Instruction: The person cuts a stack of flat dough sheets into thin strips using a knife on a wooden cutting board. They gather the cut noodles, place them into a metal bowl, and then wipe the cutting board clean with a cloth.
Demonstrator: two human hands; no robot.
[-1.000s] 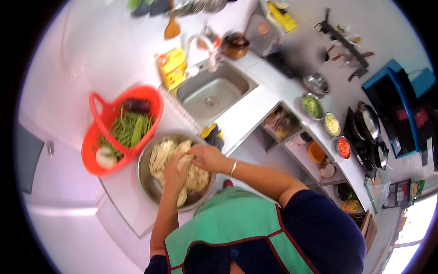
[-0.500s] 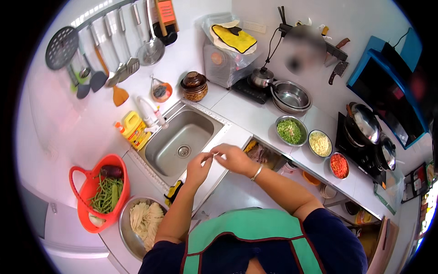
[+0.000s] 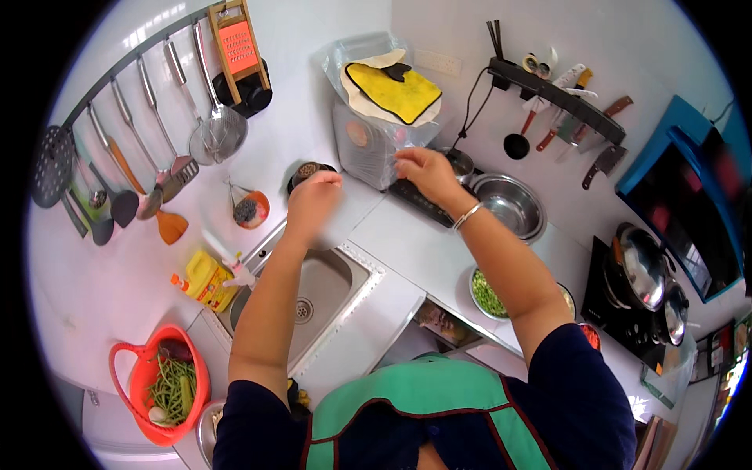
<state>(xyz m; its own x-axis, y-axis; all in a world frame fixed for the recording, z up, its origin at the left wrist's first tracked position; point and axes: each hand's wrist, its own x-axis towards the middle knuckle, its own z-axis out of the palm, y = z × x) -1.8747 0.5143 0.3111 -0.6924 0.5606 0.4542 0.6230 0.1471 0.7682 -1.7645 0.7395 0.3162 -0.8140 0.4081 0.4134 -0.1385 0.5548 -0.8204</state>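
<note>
Both my arms reach forward with the hands raised and apart. My left hand [image 3: 312,205] is closed and partly smeared by motion above the far end of the steel sink [image 3: 333,276]. Behind it, a brown patterned pot [image 3: 304,171] is mostly hidden. My right hand [image 3: 427,176] has thumb and fingers pinched together in front of the plastic-covered box [image 3: 362,145]. A bracelet [image 3: 467,215] circles that wrist. Beyond the right hand, a small metal pot [image 3: 462,164] is partly covered. What either hand grips, if anything, I cannot make out.
Nested metal basins [image 3: 509,205] stand right of my right hand. Chopped greens [image 3: 487,296] sit in a bowl under my right forearm. Knives hang from a rack [image 3: 560,102]. Left are a yellow bottle [image 3: 205,280] and a red basket [image 3: 139,384] of vegetables. Woks [image 3: 638,266] rest on the stove.
My hands have gone from close together over the sink's near edge to farther forward and apart. The view has shifted, and my right forearm now covers part of the bowls.
</note>
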